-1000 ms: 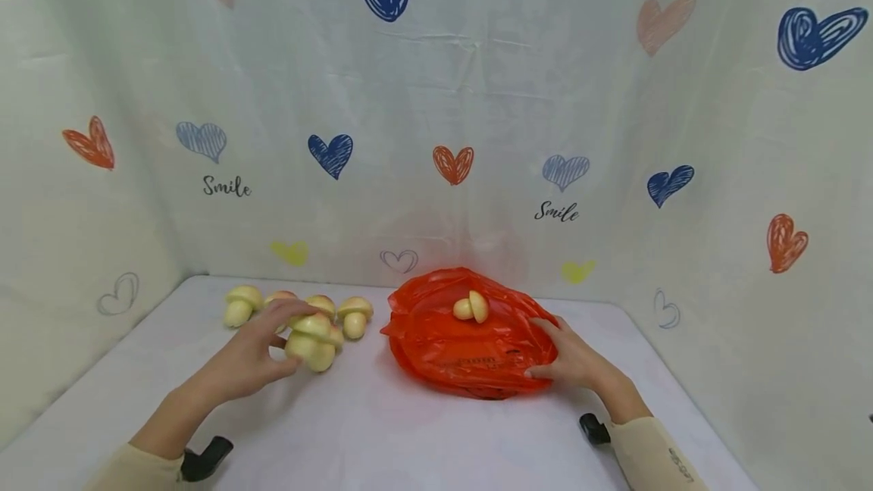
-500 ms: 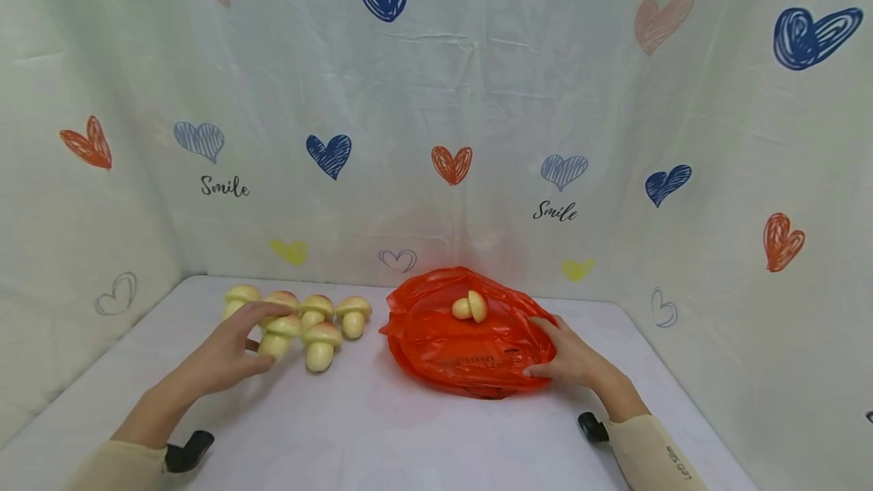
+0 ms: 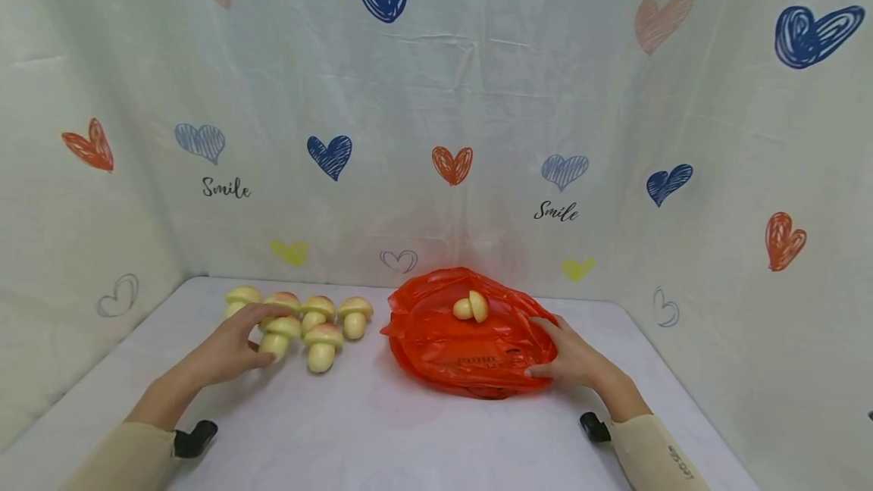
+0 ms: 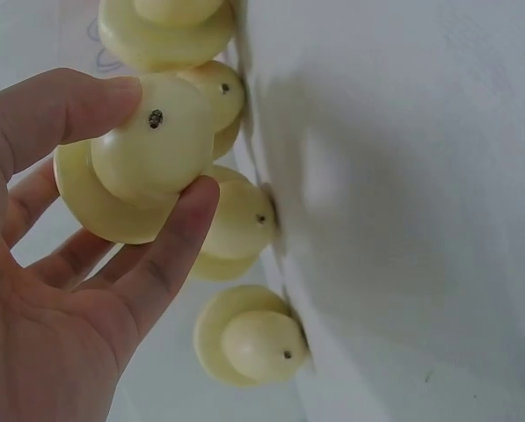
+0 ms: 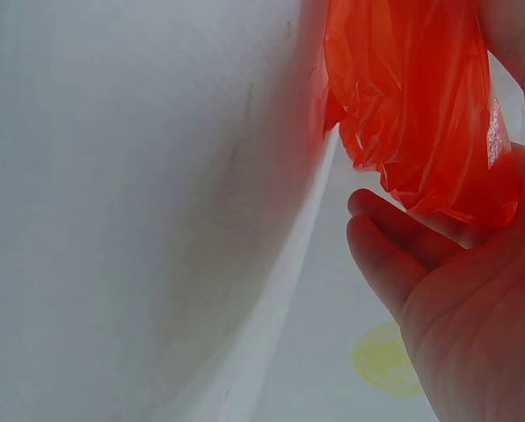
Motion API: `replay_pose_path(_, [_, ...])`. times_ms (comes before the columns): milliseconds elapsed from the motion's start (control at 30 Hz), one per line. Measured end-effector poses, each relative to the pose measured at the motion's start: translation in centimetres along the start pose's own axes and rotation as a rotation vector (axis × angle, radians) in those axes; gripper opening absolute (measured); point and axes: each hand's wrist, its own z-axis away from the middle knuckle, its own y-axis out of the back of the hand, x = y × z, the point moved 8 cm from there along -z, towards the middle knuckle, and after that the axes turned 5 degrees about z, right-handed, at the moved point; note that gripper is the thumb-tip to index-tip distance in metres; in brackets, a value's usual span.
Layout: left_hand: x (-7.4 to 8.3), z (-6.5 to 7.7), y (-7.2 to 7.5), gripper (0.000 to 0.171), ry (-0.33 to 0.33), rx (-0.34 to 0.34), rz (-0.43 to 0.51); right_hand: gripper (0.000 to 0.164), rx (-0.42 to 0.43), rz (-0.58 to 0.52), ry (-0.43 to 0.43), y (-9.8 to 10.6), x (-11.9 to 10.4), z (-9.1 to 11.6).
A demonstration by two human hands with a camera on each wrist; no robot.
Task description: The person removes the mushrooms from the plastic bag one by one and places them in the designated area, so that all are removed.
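Observation:
My left hand (image 3: 221, 351) pinches a pale yellow toy mushroom (image 3: 277, 336) between thumb and fingers. In the left wrist view that mushroom (image 4: 161, 145) shows its stem end, which has a small dark hole. Several matching mushrooms stand close by, among them a front one (image 3: 321, 347) just to its right and another (image 3: 355, 317) at the right of the back row. A red plastic bag (image 3: 470, 361) lies spread at the middle, with one mushroom (image 3: 470, 307) lying on it. My right hand (image 3: 576, 357) grips the bag's right side, thumb in front and fingers behind.
The white tabletop (image 3: 327, 438) meets a pale curtain (image 3: 491, 97) printed with hearts along its back edge. A black wrist device (image 3: 195, 439) sits at the left sleeve, and another (image 3: 594, 427) at the right sleeve.
My left hand has moved left with its mushroom, away from the front mushroom that it overlapped. In the last half second it barely moves. My right hand stays at the bag.

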Motion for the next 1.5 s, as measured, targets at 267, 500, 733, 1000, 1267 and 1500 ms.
replay_pose_path(267, [-1.6,-0.1,-1.1,0.062,0.001,-0.029,-0.064,0.097,0.005,-0.008,0.004,-0.1,0.1,0.1])
replay_pose_path(500, [-2.5,-0.7,-2.0,0.061,0.041,-0.059,-0.095,0.098,0.005,-0.003,-0.002,0.0,0.4,0.7])
replay_pose_path(733, [-2.1,-0.6,-1.9,0.062,0.033,-0.052,-0.098,0.099,0.008,-0.003,0.001,0.1,0.5,0.6])
replay_pose_path(1000, [-2.0,-0.7,-1.6,0.061,0.047,-0.049,-0.107,0.1,0.011,-0.012,-0.001,0.2,0.5,0.5])
replay_pose_path(1267, [-2.5,-0.2,-1.4,0.063,0.091,-0.042,-0.102,0.099,0.009,-0.015,0.005,0.0,0.2,0.2])
replay_pose_path(1500, [-2.7,0.3,-0.9,0.064,0.106,-0.029,-0.072,0.098,0.002,-0.011,0.004,-0.1,0.0,0.0])
